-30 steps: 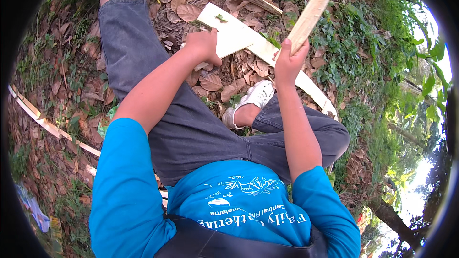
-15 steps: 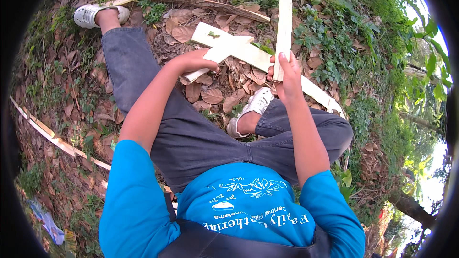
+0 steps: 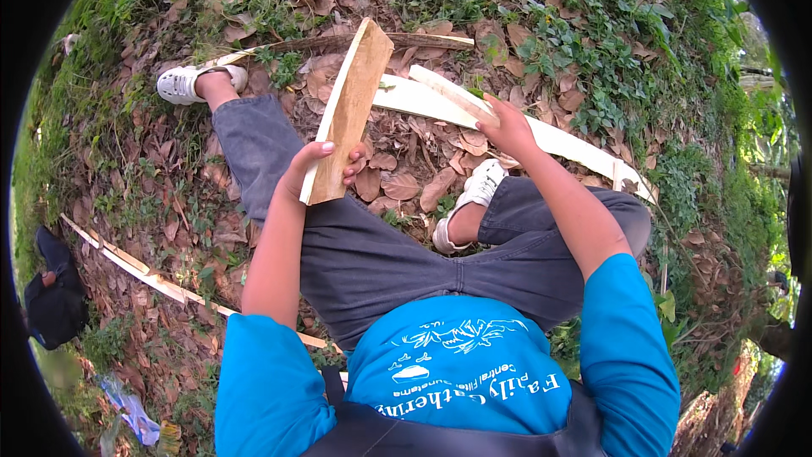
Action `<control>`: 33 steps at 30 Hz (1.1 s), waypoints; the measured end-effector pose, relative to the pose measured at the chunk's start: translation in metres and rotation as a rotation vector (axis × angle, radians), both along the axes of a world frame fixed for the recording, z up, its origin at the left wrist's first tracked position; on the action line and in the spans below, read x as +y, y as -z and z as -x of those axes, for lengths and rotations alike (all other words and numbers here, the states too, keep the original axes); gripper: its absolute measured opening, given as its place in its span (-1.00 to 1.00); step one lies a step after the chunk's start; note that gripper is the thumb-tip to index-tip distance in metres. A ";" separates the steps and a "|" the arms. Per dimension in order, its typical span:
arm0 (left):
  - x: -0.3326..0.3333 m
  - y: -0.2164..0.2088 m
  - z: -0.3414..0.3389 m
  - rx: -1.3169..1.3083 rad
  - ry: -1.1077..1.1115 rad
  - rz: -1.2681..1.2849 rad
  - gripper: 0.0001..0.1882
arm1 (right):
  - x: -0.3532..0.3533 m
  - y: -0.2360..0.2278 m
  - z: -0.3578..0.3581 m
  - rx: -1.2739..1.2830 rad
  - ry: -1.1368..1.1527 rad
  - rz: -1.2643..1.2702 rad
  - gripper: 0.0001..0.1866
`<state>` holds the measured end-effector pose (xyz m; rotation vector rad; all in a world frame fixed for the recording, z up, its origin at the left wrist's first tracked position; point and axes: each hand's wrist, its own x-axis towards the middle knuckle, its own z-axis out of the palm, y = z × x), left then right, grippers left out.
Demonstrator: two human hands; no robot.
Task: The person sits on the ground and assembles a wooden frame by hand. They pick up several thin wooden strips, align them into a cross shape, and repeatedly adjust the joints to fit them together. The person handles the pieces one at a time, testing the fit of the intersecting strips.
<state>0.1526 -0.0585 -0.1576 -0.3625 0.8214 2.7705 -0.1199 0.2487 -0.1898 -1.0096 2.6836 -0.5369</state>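
Observation:
My left hand (image 3: pixel 326 171) is wrapped round the lower end of a short wooden board (image 3: pixel 348 114). The board stands tilted, its rough brown face and pale edge showing. My right hand (image 3: pixel 507 129) grips the near end of a narrow pale wooden strip (image 3: pixel 452 93), which points away to the left. Below that strip, a long pale plank (image 3: pixel 575 148) lies across the ground and runs right past my bent knee. Whether the strip touches the plank, I cannot tell.
A long thin bark-edged strip (image 3: pixel 330 44) lies beyond my feet. Another long slat (image 3: pixel 148 275) runs along the left. Dry leaves (image 3: pixel 397 184) and green plants (image 3: pixel 609 76) cover the ground. A dark shoe (image 3: pixel 52 254) and a bluish plastic piece (image 3: pixel 131 410) are at far left.
My left hand has raised and turned its board, so the rough face now shows. My right hand has lowered its strip from upright to a leftward slant over the plank. A dark shoe has come into view.

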 end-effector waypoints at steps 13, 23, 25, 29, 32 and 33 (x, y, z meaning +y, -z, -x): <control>-0.014 0.035 0.044 -0.114 -0.029 1.286 0.11 | -0.037 0.112 0.063 0.070 -0.106 -0.081 -0.48; -0.009 0.052 0.104 -0.102 0.051 1.635 0.13 | -0.012 0.117 0.071 0.040 0.001 0.025 -0.52; -0.011 0.065 0.100 -0.081 -0.031 1.498 0.13 | -0.012 0.118 0.080 -0.116 -0.045 0.025 -0.60; -0.023 0.072 0.093 -0.022 -0.147 1.361 0.13 | -0.005 0.127 0.096 -0.437 -0.015 0.011 -0.60; -0.028 0.067 0.087 -0.019 -0.212 1.284 0.10 | -0.014 0.123 0.087 -0.390 0.102 0.031 -0.55; -0.030 0.067 0.085 -0.033 -0.231 1.268 0.09 | -0.020 0.119 0.083 -0.405 0.125 0.033 -0.54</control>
